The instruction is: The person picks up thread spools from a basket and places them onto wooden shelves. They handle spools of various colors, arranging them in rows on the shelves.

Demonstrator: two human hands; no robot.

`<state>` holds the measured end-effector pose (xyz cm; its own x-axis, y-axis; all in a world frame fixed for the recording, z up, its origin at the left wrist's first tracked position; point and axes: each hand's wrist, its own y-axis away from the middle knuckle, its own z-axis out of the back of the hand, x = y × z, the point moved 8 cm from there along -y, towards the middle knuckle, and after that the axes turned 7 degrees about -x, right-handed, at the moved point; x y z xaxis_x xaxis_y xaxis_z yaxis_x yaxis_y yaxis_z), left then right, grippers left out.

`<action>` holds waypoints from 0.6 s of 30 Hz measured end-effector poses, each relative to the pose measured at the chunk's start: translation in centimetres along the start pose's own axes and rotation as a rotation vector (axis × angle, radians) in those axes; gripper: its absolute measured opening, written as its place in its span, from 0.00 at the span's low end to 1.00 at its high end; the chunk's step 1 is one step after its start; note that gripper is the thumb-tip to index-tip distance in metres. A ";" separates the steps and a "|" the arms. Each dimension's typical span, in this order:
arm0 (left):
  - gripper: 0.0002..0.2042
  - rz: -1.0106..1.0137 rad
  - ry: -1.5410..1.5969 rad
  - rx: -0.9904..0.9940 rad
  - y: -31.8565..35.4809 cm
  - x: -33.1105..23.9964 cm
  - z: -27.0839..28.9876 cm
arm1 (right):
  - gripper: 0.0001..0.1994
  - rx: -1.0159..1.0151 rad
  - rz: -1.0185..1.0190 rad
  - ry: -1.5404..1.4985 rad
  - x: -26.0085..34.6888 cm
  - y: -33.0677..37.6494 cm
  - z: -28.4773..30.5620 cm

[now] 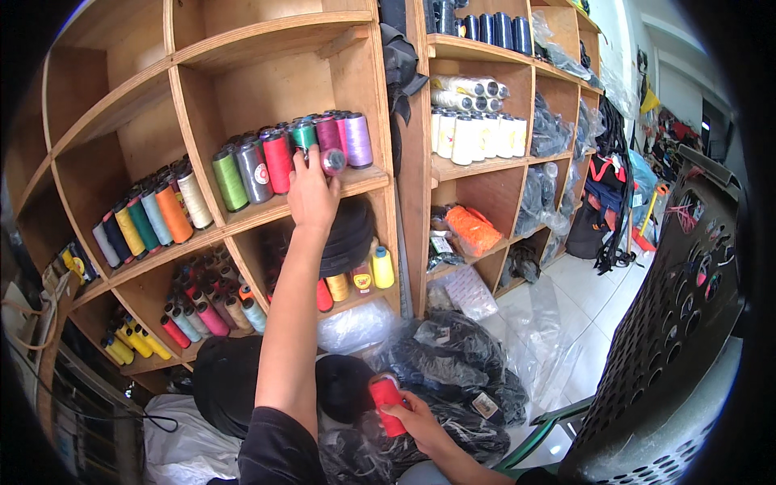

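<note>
A shelf unit fills the left, spools standing in its compartments, the left hand before one row; bags lie at lower centre, behind the held spool in the right hand, and a second shelf unit stands right of centre.

The spool in the right hand is red and the sleeve is black. Against the tan shelf stand a lime-green spool, a grey spool with a white-and-red label, a lilac spool and an orange spool. The bundle is vivid orange, the bags black, the floor tiles white, and the dark panel is patterned with round holes.
</note>
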<state>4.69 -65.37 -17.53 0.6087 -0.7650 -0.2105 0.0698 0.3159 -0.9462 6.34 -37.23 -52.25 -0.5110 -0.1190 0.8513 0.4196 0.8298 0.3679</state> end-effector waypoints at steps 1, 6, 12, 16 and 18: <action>0.29 -0.009 -0.013 0.017 0.0 -0.2 0.0 | 0.21 -0.010 -0.010 0.011 0.1 0.0 0.0; 0.30 0.076 -0.075 -0.022 -0.9 0.3 -0.5 | 0.21 -0.028 -0.025 0.053 0.3 0.0 0.0; 0.40 0.190 -0.151 -0.092 -2.0 0.9 -0.4 | 0.21 -0.058 -0.018 0.062 0.0 -0.8 0.2; 0.46 0.253 -0.100 -0.074 -1.9 1.6 -1.3 | 0.21 -0.072 -0.057 0.051 -0.4 -1.3 0.5; 0.45 0.192 -0.103 -0.127 -1.8 2.0 -1.2 | 0.21 -0.062 -0.043 0.038 -0.7 -1.6 0.8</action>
<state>4.85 -68.12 -16.53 0.6789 -0.6343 -0.3697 -0.1511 0.3720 -0.9158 5.46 -38.10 -53.75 -0.5010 -0.1757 0.8474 0.4439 0.7884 0.4259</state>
